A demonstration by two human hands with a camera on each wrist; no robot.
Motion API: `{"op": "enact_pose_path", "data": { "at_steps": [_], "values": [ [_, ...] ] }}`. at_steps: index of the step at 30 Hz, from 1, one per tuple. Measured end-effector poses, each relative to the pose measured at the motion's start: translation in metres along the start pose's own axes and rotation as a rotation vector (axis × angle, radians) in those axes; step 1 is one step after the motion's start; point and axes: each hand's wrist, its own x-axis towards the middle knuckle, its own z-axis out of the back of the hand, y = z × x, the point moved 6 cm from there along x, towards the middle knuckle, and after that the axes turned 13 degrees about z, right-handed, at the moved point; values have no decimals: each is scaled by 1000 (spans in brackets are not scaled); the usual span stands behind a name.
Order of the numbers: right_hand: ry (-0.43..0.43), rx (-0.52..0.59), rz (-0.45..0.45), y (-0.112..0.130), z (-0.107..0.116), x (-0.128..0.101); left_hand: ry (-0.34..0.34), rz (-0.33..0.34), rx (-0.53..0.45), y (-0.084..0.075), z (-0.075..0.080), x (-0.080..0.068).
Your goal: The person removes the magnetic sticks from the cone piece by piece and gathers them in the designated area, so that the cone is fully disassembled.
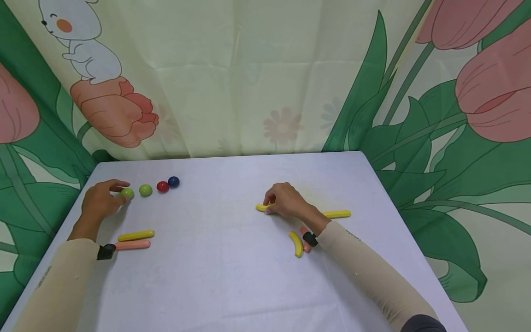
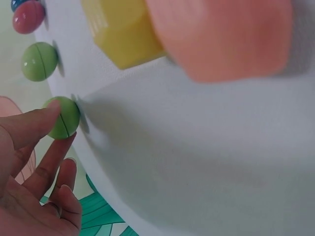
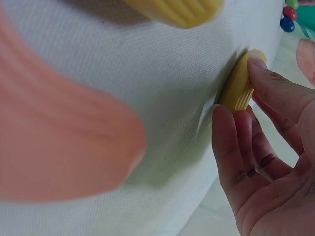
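Note:
My left hand (image 1: 122, 195) is at the table's back left and pinches a green ball (image 1: 127, 193) between two fingertips; the left wrist view shows the same green ball (image 2: 64, 118) held by those fingertips (image 2: 51, 109). A second green ball (image 1: 145, 190), a red ball (image 1: 162, 186) and a blue ball (image 1: 174, 181) lie in a row to its right. My right hand (image 1: 267, 207) is at the table's middle and grips one end of a yellow stick (image 1: 260, 208). In the right wrist view the thumb and fingers (image 3: 224, 123) pinch this yellow stick (image 3: 238, 86).
A yellow stick (image 1: 136, 235) and a pink stick (image 1: 133, 245) lie by my left wrist. Another yellow length (image 1: 338, 214) shows right of my right hand. A curved yellow piece (image 1: 296, 243) and a pink piece (image 1: 306, 246) lie beside my right wrist. The white table (image 1: 215, 276) is backed by a printed curtain.

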Motion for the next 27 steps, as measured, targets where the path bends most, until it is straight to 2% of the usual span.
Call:
{"op": "enact_pose_path", "data": {
  "at_steps": [8,14,18,22,27],
  "values": [
    [-4,-8,10,-2,0,1,6,4,5,-1,-1,0],
    [13,-13,2,-2,-2,2,-67,-21,36,-11,7,-8],
    [34,-18,-5,-1,-2,1,-136,-94,69,-30,12,-20],
    [40,-16,11,1,-1,-2,-200,-191,79,-55,11,-39],
    [42,-32,68,9,-1,-10,-210,-312,105,-86,-1,-71]
  ]
}}
